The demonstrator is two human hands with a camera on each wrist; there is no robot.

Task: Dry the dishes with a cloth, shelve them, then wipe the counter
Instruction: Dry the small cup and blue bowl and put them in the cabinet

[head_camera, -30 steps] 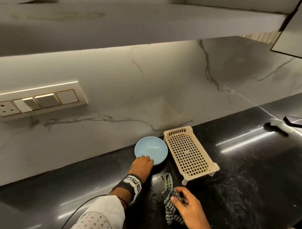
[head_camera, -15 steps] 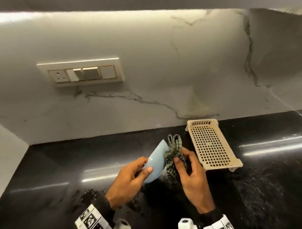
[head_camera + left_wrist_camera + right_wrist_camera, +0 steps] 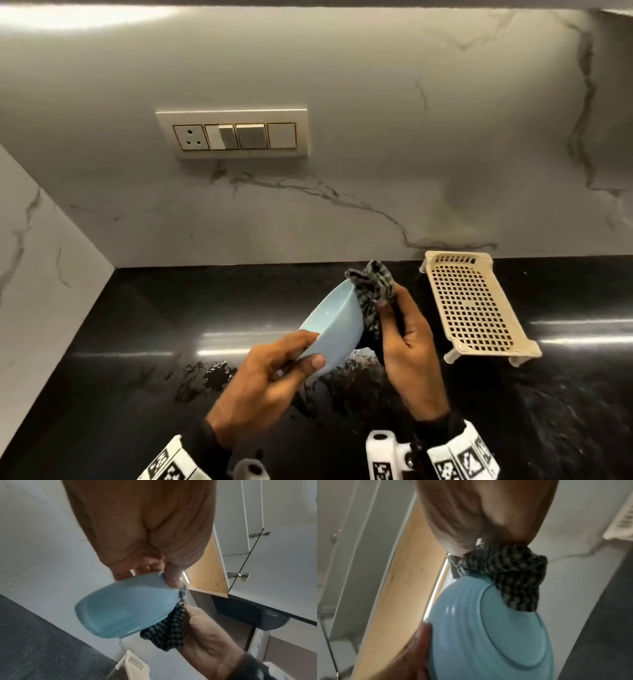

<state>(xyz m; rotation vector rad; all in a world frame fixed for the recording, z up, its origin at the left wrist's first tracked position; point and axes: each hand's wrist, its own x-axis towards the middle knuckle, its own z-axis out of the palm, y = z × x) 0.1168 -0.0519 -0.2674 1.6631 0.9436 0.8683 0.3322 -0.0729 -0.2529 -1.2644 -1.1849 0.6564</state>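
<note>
A light blue bowl is held tilted on its side above the black counter. My left hand grips its lower rim, thumb on one face and fingers on the other. My right hand holds a bunched dark checked cloth against the bowl's right side at the rim. The left wrist view shows the bowl's outside with the cloth tucked behind it. From the right wrist, the cloth lies over the rim onto the bowl's underside.
A cream perforated plastic rack stands on short legs to the right by the marble wall. Water patches lie on the counter under and left of the hands. A switch panel is on the wall. Wall cabinets hang overhead.
One second ago the bowl sat on the counter and the cloth lay beside it. Both were lifted and brought together; the cloth now lies against the bowl's rim.
</note>
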